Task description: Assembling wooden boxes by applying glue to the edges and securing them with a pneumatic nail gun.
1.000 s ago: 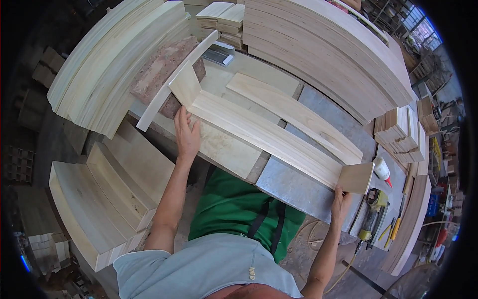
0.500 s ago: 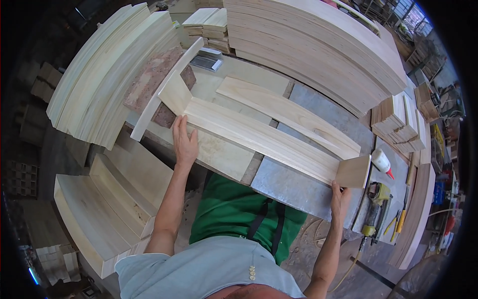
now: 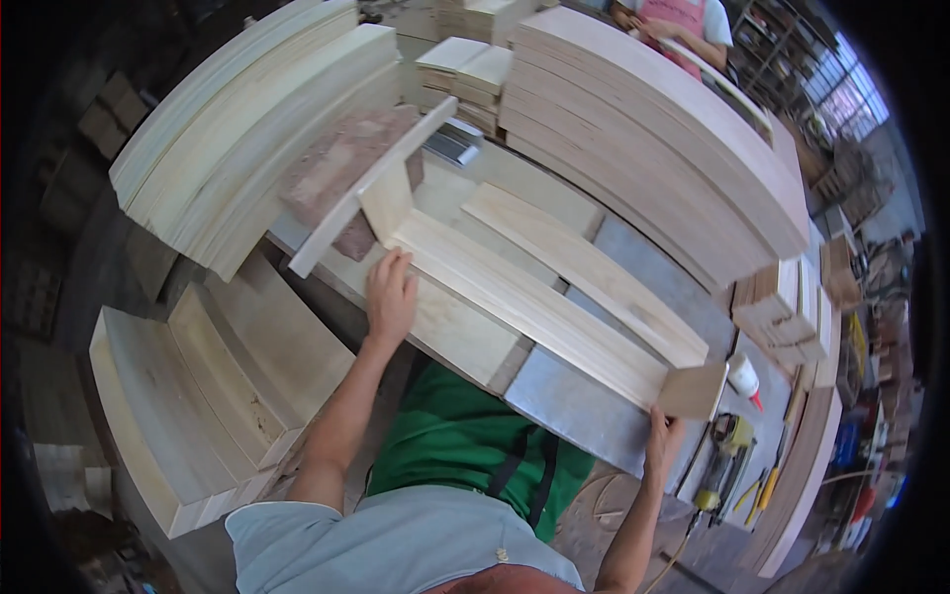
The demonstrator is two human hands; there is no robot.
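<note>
A long pale wooden board (image 3: 534, 307) lies slantwise across the workbench, with a short upright wooden end piece (image 3: 387, 203) at its left and another end piece (image 3: 694, 392) at its right. My left hand (image 3: 393, 302) grips the near left corner of this three-piece wooden assembly, fingers bent and close together. At the near right corner, my right hand (image 3: 661, 443) pinches the joint, its thumb partly hidden. Against the left end piece stands a narrow wooden strip (image 3: 332, 228), in front of a reddish brick-like block (image 3: 346, 163). A loose board (image 3: 584, 272) lies just beyond the assembly.
Tall stacks of boards rise at the left (image 3: 257, 129) and back (image 3: 643, 148). On the right are a glue bottle (image 3: 743, 379), a nail gun (image 3: 727, 445) and yellow-handled tools (image 3: 764, 488). A finished-looking wooden box (image 3: 188, 416) sits lower left. Another person (image 3: 678, 25) stands behind the back stack.
The head view has shifted, bringing a person in a pink apron into sight at the back. My left hand's fingers have drawn closer together at the corner; the assembly stays between both hands.
</note>
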